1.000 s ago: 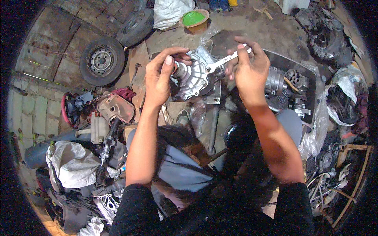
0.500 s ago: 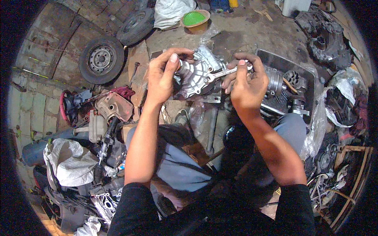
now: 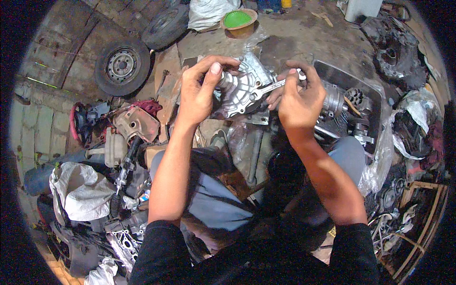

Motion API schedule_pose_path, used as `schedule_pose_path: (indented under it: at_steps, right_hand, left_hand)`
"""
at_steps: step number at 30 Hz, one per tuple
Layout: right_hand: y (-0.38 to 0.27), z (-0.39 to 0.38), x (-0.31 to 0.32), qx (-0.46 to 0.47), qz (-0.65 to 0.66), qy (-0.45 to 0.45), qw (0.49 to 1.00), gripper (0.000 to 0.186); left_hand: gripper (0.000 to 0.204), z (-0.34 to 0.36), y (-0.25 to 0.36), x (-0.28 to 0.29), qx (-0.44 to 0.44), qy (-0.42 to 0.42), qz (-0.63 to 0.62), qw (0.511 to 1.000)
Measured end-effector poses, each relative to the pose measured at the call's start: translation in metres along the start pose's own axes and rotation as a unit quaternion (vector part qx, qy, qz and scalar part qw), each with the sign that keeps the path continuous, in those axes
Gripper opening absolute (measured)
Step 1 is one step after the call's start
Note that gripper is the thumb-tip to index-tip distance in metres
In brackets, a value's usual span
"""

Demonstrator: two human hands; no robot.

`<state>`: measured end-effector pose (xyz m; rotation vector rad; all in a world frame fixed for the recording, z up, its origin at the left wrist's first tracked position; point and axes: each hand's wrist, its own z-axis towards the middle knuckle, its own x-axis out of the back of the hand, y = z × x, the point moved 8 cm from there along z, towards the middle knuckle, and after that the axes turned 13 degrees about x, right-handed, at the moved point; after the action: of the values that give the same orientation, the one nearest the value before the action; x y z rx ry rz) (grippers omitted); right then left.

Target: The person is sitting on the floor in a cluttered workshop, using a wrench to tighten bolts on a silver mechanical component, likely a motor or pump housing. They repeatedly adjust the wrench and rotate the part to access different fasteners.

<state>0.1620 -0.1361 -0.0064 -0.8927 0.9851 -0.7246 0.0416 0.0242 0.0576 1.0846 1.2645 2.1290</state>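
In the middle lies a silver cast-metal housing [image 3: 241,90] with ribs and bolts around its rim. My left hand [image 3: 202,90] curls round the neck-like part on its left side, thumb on top; some of the fingertips are hidden behind it. A silver wrench [image 3: 271,87] slants across the right side of the housing, its lower jaw end at a bolt by the rim. My right hand [image 3: 300,97] grips the wrench's other end between thumb and fingers. Whether the jaw is fully seated on the bolt I cannot tell.
A black tray [image 3: 377,102] with greasy metal parts stands just right of my right hand. Wheels [image 3: 122,67] lean at the far left, and a green-lined bowl [image 3: 239,21] sits at the back. Parts and a white sack [image 3: 81,190] crowd the left floor. A metal bar [image 3: 255,156] lies between my legs.
Both hands keep their holds on the housing and the wrench. The wrench's end in my right hand has tipped up slightly. The whole view has shifted a little.
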Motion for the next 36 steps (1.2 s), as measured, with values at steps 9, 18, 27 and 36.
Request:
schedule_pose_path:
  at_steps: [9, 18, 27, 36]
  right_hand:
    - [0.011, 0.022, -0.015, -0.021, -0.116, -0.08, 0.99, 0.016]
    - [0.025, 0.044, -0.041, 0.124, -0.112, -0.132, 0.977, 0.023]
    - [-0.008, 0.017, -0.001, 0.022, 0.032, -0.014, 0.999, 0.014]
    - [-0.03, -0.023, 0.012, 0.159, -0.038, -0.087, 0.983, 0.018]
  left_hand:
    - [0.053, 0.001, -0.003, 0.002, -0.009, 0.006, 0.009, 1.0]
    - [0.053, 0.003, -0.001, -0.001, 0.013, 0.013, 0.004, 1.0]
    - [0.049, 0.002, -0.004, 0.002, 0.014, 0.016, -0.006, 1.0]
    - [0.043, 0.001, 0.001, 0.0, 0.014, 0.01, 0.007, 1.0]
